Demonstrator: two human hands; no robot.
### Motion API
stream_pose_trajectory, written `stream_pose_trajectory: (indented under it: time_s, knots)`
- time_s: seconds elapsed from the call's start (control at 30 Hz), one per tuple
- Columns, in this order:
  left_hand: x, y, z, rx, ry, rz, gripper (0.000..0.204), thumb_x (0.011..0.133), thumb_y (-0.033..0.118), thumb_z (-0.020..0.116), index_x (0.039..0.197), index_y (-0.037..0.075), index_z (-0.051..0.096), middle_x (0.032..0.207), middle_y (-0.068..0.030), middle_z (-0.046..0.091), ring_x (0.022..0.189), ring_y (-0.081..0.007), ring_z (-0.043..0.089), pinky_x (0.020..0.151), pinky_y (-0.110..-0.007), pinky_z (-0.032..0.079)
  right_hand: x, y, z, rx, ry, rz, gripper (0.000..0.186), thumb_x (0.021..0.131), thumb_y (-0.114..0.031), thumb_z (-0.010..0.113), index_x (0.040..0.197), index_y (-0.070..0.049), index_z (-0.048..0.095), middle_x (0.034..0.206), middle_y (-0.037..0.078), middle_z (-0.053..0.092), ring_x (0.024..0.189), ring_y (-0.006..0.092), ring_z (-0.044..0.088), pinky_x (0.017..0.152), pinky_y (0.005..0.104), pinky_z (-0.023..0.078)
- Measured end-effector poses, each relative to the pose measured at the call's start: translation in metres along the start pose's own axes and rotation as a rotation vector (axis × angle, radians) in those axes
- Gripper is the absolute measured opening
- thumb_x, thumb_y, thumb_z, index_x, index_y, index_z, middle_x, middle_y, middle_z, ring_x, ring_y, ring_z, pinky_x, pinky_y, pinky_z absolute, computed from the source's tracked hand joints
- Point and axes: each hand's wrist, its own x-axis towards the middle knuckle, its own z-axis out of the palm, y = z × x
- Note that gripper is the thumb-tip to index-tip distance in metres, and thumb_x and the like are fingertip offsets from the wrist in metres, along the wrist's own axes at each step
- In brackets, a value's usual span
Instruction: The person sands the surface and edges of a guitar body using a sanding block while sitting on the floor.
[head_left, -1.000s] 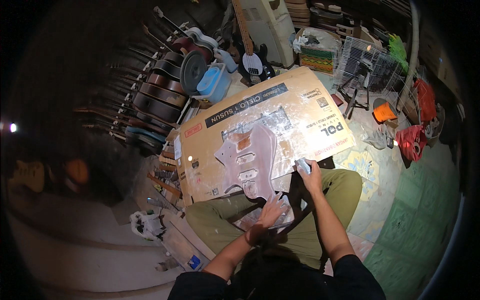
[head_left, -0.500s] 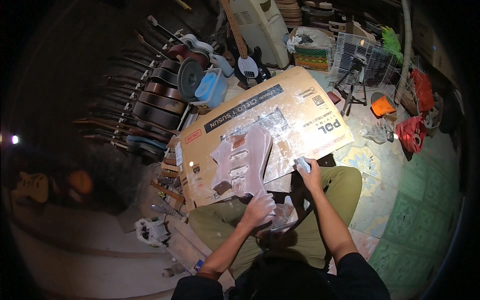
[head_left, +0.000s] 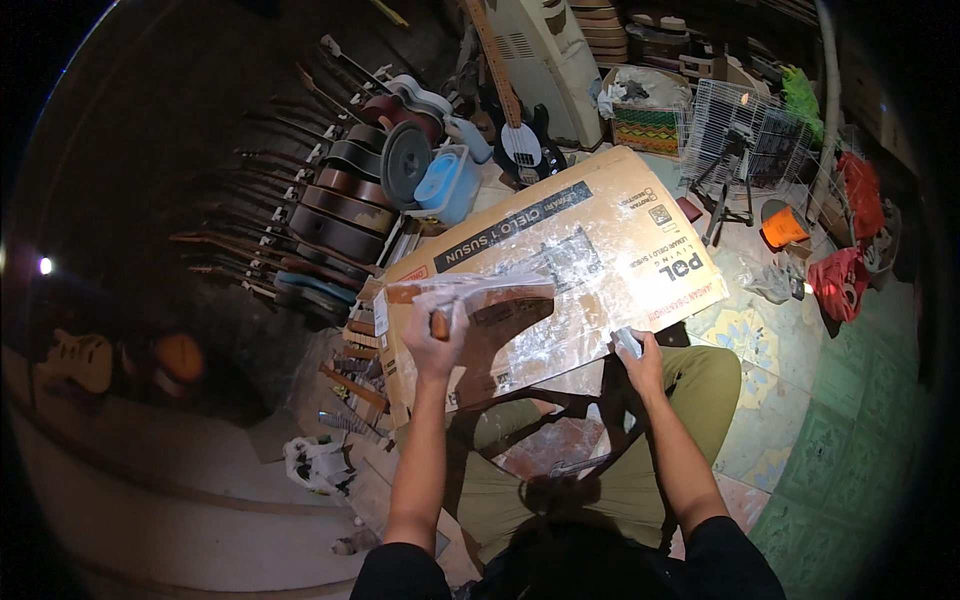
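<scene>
A dusty, unpainted electric guitar body point(head_left: 510, 288) is tipped on its edge over the cardboard, so mostly its narrow side shows. My left hand point(head_left: 432, 338) is closed round its left end, and a brown wooden end pokes out between the fingers. To the right, my right hand point(head_left: 646, 368) pinches a small grey block point(head_left: 627, 342), apart from the body near the cardboard's front edge. Whether the block is wrapped in sandpaper is too small to tell. A flattened cardboard sheet point(head_left: 640, 285), smeared with pale dust, lies in front of my crossed legs.
Several guitars point(head_left: 340, 215) stand in a row at the left, beside a blue plastic tub point(head_left: 445, 185). A black guitar point(head_left: 522, 145) leans at the back. On the right are a wire cage point(head_left: 780, 130), an orange container point(head_left: 784, 228) and a red bag point(head_left: 838, 285).
The guitar body has turned from lying face up to standing on edge, and my left hand has moved up and left with it. My right hand still holds the block.
</scene>
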Motion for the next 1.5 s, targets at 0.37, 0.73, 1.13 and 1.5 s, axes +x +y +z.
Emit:
stream_pose_trajectory:
  time_s: [0.37, 0.73, 1.13, 1.5]
  knots:
    - [0.064, -0.044, 0.005, -0.249, 0.114, -0.259, 0.045, 0.082, 0.004, 0.083, 0.119, -0.001, 0.057, 0.112, -0.0116, 0.069, 0.104, -0.0184, 0.064, 0.095, -0.032, 0.05, 0.002, 0.003, -0.002, -0.012, 0.021, -0.003, 0.039, 0.084, -0.016, 0.079, 0.114, 0.002, 0.061, 0.113, 0.021, 0.067, 0.107, 0.0349, 0.065, 0.095, 0.0419, 0.05]
    - [0.022, -0.094, -0.026, -0.314, 0.641, -0.724, 0.052, 0.083, 0.0, 0.081, 0.125, 0.003, 0.051, 0.117, -0.0125, 0.063, 0.103, -0.0203, 0.064, 0.09, -0.036, 0.054, 0.003, 0.0, 0.004, 0.003, -0.024, 0.014, 0.038, 0.085, -0.012, 0.078, 0.115, 0.001, 0.06, 0.117, 0.02, 0.068, 0.109, 0.0331, 0.065, 0.096, 0.0407, 0.05]
    - [-0.036, -0.131, -0.082, -0.351, 0.541, -0.712, 0.036, 0.088, 0.001, 0.068, 0.123, -0.002, 0.059, 0.115, -0.0124, 0.069, 0.103, -0.0207, 0.068, 0.092, -0.035, 0.055, 0.003, 0.007, 0.006, -0.017, -0.068, -0.047, 0.041, 0.085, -0.015, 0.079, 0.117, 0.003, 0.061, 0.119, 0.022, 0.068, 0.11, 0.0337, 0.066, 0.097, 0.0414, 0.05]
    - [-0.055, -0.132, -0.102, -0.356, 0.443, -1.072, 0.039, 0.091, 0.009, 0.068, 0.128, -0.002, 0.061, 0.119, -0.0093, 0.068, 0.105, -0.0186, 0.066, 0.094, -0.032, 0.052, 0.003, 0.012, 0.004, -0.058, -0.072, -0.046, 0.038, 0.085, -0.012, 0.078, 0.116, 0.003, 0.061, 0.116, 0.022, 0.068, 0.109, 0.0335, 0.066, 0.097, 0.0413, 0.05]
